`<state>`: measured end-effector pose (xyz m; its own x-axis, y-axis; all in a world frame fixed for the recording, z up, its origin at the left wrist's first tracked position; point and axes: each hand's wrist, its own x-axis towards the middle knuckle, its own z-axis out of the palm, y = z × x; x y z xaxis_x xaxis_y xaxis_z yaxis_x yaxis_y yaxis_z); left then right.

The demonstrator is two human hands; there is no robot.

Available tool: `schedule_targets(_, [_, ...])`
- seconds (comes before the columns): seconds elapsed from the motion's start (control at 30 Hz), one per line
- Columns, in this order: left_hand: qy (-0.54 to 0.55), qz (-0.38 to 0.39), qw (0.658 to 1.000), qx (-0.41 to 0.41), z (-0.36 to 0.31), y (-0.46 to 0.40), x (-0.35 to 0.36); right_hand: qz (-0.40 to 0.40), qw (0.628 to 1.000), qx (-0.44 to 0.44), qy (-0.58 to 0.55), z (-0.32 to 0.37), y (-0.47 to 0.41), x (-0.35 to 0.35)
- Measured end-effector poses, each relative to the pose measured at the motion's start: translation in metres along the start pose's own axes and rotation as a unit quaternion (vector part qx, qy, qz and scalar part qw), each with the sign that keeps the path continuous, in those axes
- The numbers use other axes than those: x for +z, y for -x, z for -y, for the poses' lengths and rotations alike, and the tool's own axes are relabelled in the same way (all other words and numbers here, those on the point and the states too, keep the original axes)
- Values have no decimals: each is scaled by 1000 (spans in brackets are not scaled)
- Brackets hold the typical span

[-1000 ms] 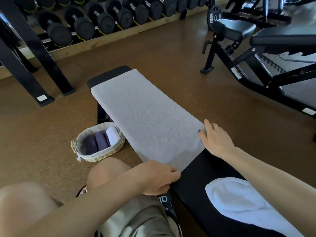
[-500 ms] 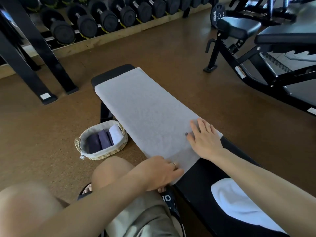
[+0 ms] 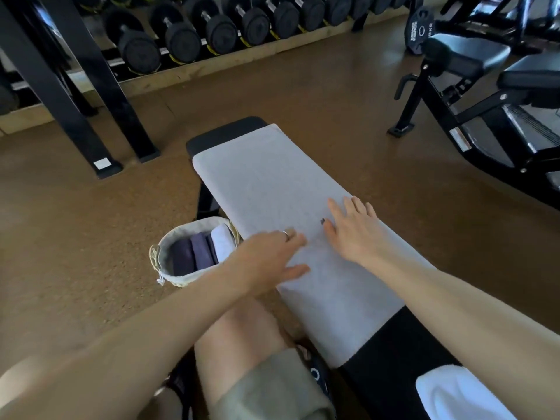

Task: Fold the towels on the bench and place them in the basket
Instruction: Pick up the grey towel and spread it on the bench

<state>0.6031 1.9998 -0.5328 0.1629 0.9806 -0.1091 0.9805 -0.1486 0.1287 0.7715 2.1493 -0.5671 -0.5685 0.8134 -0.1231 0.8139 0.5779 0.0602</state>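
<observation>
Pressing flat on grey towel (image 3: 272, 189) at frame ctr: left hand (image 3: 269, 259) & right hand (image 3: 354, 231), fingers straight, both lying on black tabletop (image 3: 403, 344); basket (image 3: 169, 253) sitting lower left.

Both forearms are bare, with no sleeves in view. The left hand (image 3: 269, 259) carries one thin metallic ring (image 3: 286, 234) on a finger. The right hand (image 3: 356, 230) has dark polish on the thumbnail. Olive-green shorts (image 3: 272, 389) end above a bare knee. Black footwear with white lettering (image 3: 316, 375) is partly visible below.
</observation>
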Motion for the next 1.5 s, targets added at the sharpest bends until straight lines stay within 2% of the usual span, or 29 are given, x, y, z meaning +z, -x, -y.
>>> schedule_targets(0.07, [34,-40,994,-95,43,-13,-7,2,1000,-14,-28,16,-36,-5])
schedule_targets(0.23, [93,-22,964,-247,125,-40,7,7,997,-9,-82,55,-127,-10])
schedule_targets(0.33, [245,-81,899,-354,172,-63,16,1,997,-6,-71,72,-181,-11])
schedule_targets(0.4, [312,-125,855,-396,202,-77,18,-10,997,-6,-79,83,-216,-13])
schedule_targets(0.6, [399,-195,775,-450,271,-117,26,-31,987,-4,-159,111,-307,-19])
schedule_targets(0.77, [476,-274,700,-456,277,-131,41,-34,980,25,-192,125,-357,-23])
schedule_targets(0.9, [531,-319,653,-437,278,-127,51,-1,984,30,-177,127,-363,-26])
schedule_targets(1.0, [527,-326,644,-449,280,-125,46,11,967,36,-250,119,-366,-34])
schedule_targets(1.07, [512,-322,635,-480,282,-122,41,-17,939,68,-338,110,-371,-38])
schedule_targets(1.13, [500,-313,632,-502,284,-117,37,-52,919,108,-374,102,-373,-39])
schedule_targets(1.23, [464,-306,659,-506,289,-110,29,-88,920,119,-362,102,-367,-40])
schedule_targets(1.33, [442,-306,675,-505,293,-104,17,-136,921,87,-354,101,-359,-44])
schedule_targets(1.5, [416,-298,728,-456,277,-89,-17,-169,916,65,-358,88,-335,-73])
